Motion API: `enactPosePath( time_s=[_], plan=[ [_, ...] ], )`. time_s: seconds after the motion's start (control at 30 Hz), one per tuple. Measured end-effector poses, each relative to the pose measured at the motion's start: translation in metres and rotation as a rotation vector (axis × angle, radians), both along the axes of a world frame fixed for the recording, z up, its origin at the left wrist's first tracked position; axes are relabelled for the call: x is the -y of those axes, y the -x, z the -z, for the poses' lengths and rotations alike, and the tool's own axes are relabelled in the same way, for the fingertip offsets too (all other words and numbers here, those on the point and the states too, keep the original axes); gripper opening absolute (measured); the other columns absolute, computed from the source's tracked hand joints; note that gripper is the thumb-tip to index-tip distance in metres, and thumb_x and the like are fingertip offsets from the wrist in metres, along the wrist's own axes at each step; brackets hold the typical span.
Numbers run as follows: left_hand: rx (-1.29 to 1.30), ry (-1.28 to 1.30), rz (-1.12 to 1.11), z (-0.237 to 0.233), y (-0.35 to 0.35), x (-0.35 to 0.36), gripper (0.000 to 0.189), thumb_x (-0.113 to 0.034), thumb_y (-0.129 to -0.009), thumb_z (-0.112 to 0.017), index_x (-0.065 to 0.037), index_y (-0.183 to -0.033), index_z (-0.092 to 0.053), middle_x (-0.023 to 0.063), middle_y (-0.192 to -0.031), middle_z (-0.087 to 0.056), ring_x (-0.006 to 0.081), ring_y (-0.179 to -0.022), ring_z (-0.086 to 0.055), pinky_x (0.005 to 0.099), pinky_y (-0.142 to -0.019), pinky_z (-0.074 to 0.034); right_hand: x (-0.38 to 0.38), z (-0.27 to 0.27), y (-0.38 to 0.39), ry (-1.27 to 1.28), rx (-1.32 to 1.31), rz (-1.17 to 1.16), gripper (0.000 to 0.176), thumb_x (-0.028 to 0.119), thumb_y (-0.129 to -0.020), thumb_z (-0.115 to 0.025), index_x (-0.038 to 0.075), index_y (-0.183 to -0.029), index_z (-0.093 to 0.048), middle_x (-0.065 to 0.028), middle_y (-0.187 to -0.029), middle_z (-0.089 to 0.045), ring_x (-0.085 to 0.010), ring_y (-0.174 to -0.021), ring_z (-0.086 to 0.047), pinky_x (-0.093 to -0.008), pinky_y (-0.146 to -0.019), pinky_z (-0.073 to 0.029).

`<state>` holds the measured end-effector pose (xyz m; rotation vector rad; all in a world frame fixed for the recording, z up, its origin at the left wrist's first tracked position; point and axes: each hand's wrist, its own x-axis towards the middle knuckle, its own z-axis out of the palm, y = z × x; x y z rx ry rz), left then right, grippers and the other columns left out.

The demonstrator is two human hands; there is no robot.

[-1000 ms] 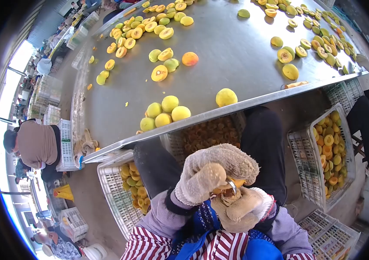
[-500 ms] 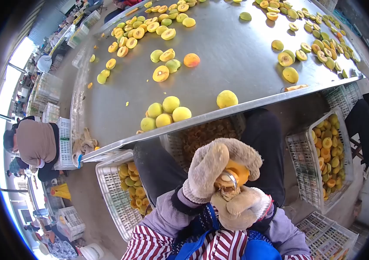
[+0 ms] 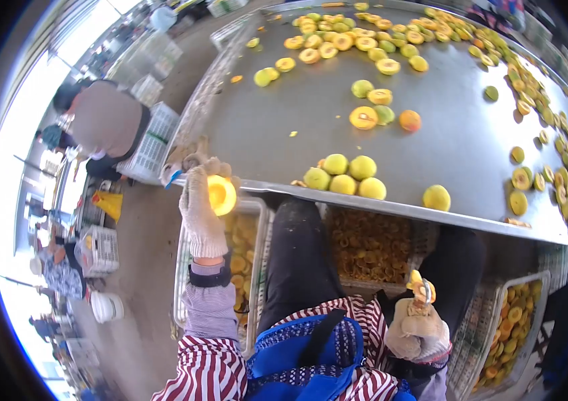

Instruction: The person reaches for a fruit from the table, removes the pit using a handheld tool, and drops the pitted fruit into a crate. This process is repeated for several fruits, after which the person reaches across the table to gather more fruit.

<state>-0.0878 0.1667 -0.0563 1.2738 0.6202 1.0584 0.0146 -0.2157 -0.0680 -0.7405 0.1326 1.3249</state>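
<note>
My left hand [image 3: 202, 207], in a beige work glove, holds a hollowed yellow fruit half [image 3: 222, 194] above the left crate, near the table's corner. My right hand [image 3: 417, 332], also gloved, is closed round a small tool [image 3: 423, 306] over my lap. A piece of orange-yellow fruit [image 3: 421, 287] sits at the tool's metal end. On the metal table [image 3: 284, 144], several whole yellow-green fruits [image 3: 343, 184] stand near the front edge, with cut halves [image 3: 363, 118] farther back.
Crates of fruit stand on the left [image 3: 257, 230] and right [image 3: 511, 334]. Between my legs is a crate of brown-orange scraps [image 3: 370, 247]. A person in a brown top [image 3: 107, 119] bends at the left. A white bucket [image 3: 107, 306] stands on the floor.
My hands have moved apart. The left one has gone left and up with the fruit half; the right one has moved right and down with the tool. The view has turned left.
</note>
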Motion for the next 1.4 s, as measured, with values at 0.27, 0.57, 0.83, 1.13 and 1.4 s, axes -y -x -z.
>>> enactPosePath(
  time_s=[0.27,0.57,0.83,1.13,1.4],
  plan=[
    [-1.438,-0.741,0.04,0.096,0.135,-0.015,0.057,-0.043,-0.084,-0.069,-0.012,-0.131,-0.059,0.0193,-0.128,-0.062,0.0365,-0.122,-0.057,0.0426,-0.104,-0.046,-0.032,0.005,0.001,0.122,0.078,-0.143,0.019,0.011,-0.078,-0.064,0.002,-0.067,-0.052,-0.0078,-0.049,-0.047,-0.0173,-0.036,-0.041,-0.03,-0.036,-0.033],
    [-1.424,0.062,0.361,0.268,0.156,0.012,0.05,-0.038,-0.09,-0.06,-0.014,-0.134,-0.056,0.0236,-0.118,-0.068,0.0396,-0.114,-0.064,0.0467,-0.095,-0.049,-0.07,-0.014,0.026,0.319,0.275,-0.236,0.019,0.014,-0.078,-0.058,0.001,-0.066,-0.05,-0.0079,-0.047,-0.045,-0.0165,-0.034,-0.037,-0.0298,-0.034,-0.028],
    [-1.493,0.026,0.355,0.245,0.172,0.048,0.033,-0.026,-0.093,-0.052,-0.016,-0.124,-0.057,0.0223,-0.1,-0.071,0.0411,-0.096,-0.069,0.0528,-0.081,-0.052,-0.11,-0.022,0.042,0.383,0.33,-0.3,0.017,0.013,-0.078,-0.066,0.001,-0.073,-0.055,-0.0093,-0.052,-0.051,-0.0176,-0.038,-0.044,-0.0285,-0.037,-0.034],
    [-1.341,-0.087,0.271,0.245,0.179,0.052,0.027,-0.027,-0.093,-0.054,-0.013,-0.116,-0.054,0.0192,-0.101,-0.068,0.042,-0.09,-0.068,0.0548,-0.079,-0.052,-0.181,-0.029,0.062,0.581,0.525,-0.485,0.019,0.018,-0.081,-0.066,0.002,-0.073,-0.056,-0.0046,-0.055,-0.051,-0.0128,-0.041,-0.044,-0.0261,-0.04,-0.029],
    [-1.262,-0.032,0.367,0.259,0.185,0.046,0.059,-0.033,-0.092,-0.061,-0.011,-0.144,-0.045,0.0176,-0.135,-0.059,0.038,-0.115,-0.062,0.0477,-0.095,-0.051,-0.217,-0.016,0.065,0.52,0.341,-0.581,0.021,0.016,-0.082,-0.073,0.002,-0.074,-0.058,-0.0039,-0.055,-0.051,-0.0116,-0.043,-0.044,-0.0246,-0.04,-0.03]
  ],
)
